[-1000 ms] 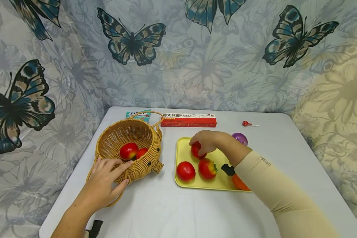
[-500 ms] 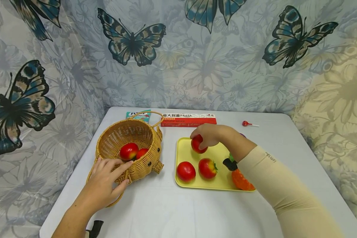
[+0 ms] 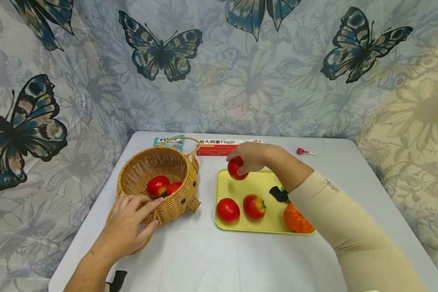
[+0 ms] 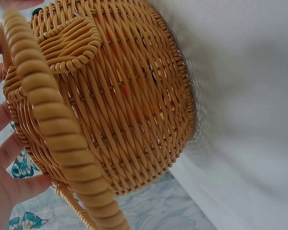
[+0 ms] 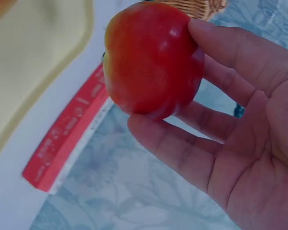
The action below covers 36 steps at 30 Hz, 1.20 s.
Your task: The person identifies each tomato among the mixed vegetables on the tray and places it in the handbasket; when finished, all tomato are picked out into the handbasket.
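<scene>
My right hand (image 3: pixel 253 157) holds a red tomato (image 3: pixel 237 168) by its fingertips above the back edge of the yellow tray (image 3: pixel 266 225). In the right wrist view the thumb and fingers grip the tomato (image 5: pixel 153 62) at its sides, its yellowish stem end facing away from the palm. Two more tomatoes lie on the tray, a plain red one (image 3: pixel 228 210) and one with a green calyx (image 3: pixel 254 207). My left hand (image 3: pixel 129 225) rests with spread fingers on the rim of a wicker basket (image 3: pixel 136 160). Inside the basket lie two red tomatoes (image 3: pixel 158 186).
An orange bumpy fruit (image 3: pixel 297 219) sits at the tray's right end, partly behind my forearm. Along the back of the table are a red pasta box (image 3: pixel 213 150), a teal packet (image 3: pixel 160 141) and a red lollipop (image 3: pixel 301 151). The basket's looped handle (image 4: pixel 62 124) juts out beside my left hand.
My right hand has lifted the tomato off the tray, up and toward the back. The forearm now hides the purple ball. My left hand and the basket stay put.
</scene>
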Tool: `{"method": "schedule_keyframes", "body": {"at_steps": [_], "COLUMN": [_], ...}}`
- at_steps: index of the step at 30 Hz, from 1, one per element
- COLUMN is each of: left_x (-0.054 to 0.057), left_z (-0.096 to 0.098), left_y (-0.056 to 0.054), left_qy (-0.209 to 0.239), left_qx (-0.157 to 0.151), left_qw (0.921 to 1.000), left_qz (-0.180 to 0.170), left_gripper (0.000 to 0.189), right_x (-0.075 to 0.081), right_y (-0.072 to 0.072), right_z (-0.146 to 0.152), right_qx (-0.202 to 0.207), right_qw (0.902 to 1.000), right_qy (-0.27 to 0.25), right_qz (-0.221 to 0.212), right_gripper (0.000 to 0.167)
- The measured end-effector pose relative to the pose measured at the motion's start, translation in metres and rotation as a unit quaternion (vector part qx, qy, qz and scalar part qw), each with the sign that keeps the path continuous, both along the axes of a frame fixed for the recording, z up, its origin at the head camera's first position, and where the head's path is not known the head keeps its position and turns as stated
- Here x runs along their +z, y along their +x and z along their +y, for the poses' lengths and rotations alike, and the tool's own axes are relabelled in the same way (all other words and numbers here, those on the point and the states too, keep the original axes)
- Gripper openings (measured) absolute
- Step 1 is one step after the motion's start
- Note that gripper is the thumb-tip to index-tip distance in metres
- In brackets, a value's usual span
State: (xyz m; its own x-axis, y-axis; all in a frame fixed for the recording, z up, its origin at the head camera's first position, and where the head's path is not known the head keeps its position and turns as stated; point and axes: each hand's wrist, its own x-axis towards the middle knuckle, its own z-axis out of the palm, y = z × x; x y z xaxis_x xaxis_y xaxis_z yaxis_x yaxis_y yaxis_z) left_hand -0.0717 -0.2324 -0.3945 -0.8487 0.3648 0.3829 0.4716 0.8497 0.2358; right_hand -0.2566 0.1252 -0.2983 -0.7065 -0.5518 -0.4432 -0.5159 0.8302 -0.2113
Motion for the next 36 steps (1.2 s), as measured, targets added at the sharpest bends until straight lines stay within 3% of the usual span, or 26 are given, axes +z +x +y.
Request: {"method": "schedule_keyframes", "body": {"at_steps": [15,24,29,36], "left_x": [0.001,-0.001,-0.001,0.000], "left_z": [-0.001,0.000,-0.001,-0.001], "left_y": [0.000,-0.001,-0.001,-0.001], "left_qy": [-0.003,-0.007,-0.004,0.000], "left_qx": [0.003,0.000,0.003,-0.001], "left_qw": [1.0000,1.0000,1.0000,1.0000], "left_qz": [-0.004,-0.005,-0.006,-0.002], "left_gripper": [0.054,0.054,0.053,0.052], "right_x": [0.038,0.052,0.053,0.041], "right_y": [-0.004,0.000,0.001,0.005], "right_z": [-0.060,-0.098,-0.119,-0.146], "right_qx": [0.057,0.095,0.122,0.147], "right_qw": [0.9966,0.9925,0.9886,0.9838], "right_qy": [-0.044,-0.046,-0.042,-0.047], "right_qz": [0.040,0.062,0.078,0.090], "right_gripper": [0.052,0.056,0.056,0.054]}}
